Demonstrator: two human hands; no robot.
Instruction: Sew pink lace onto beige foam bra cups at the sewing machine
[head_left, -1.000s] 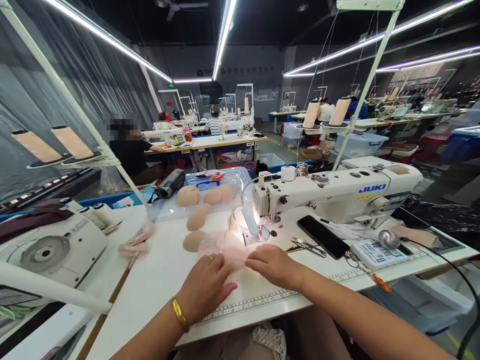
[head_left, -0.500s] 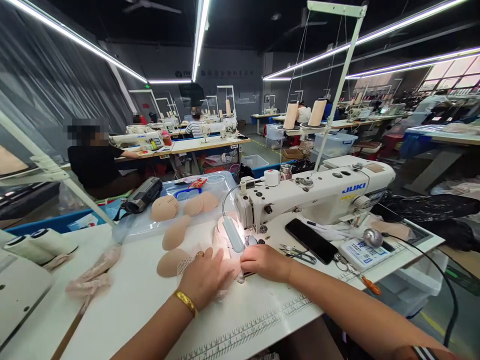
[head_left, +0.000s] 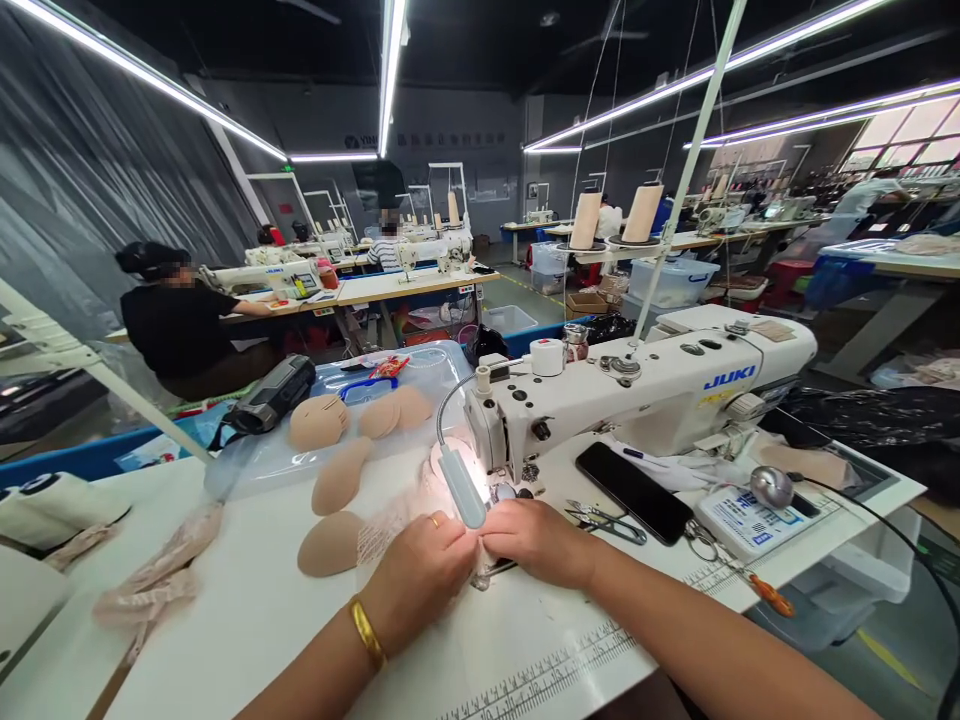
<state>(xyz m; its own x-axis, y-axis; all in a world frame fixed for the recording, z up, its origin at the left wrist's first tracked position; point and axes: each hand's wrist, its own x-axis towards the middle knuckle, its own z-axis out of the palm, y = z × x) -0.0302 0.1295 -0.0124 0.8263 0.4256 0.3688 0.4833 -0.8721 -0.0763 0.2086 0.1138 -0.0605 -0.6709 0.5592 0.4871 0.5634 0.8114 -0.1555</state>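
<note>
My left hand (head_left: 427,565), with a gold bangle at the wrist, is closed with its fingertips pinched on pale pink lace fabric (head_left: 382,530). Against those fingertips, beside the needle area, my right hand (head_left: 540,542) is pinched too, on the edge of the same fabric. Both hands lie under the head of a white sewing machine (head_left: 622,390). A small grey lamp (head_left: 461,487) lights the spot and hides part of the cloth. Left of the hands lie beige bra cup pads (head_left: 330,544), one partly under the lace.
Scissors (head_left: 606,522), a black phone (head_left: 634,492) and a white box (head_left: 750,520) lie to the right. A clear plastic lid (head_left: 255,465) holds more pads and a black device (head_left: 274,395). Crumpled pink fabric (head_left: 161,570) lies left. A co-worker (head_left: 180,320) sits farther back.
My left hand has gone from flat, spread fingers on the fabric to a pinch against my right fingertips. The camera view has shifted slightly.
</note>
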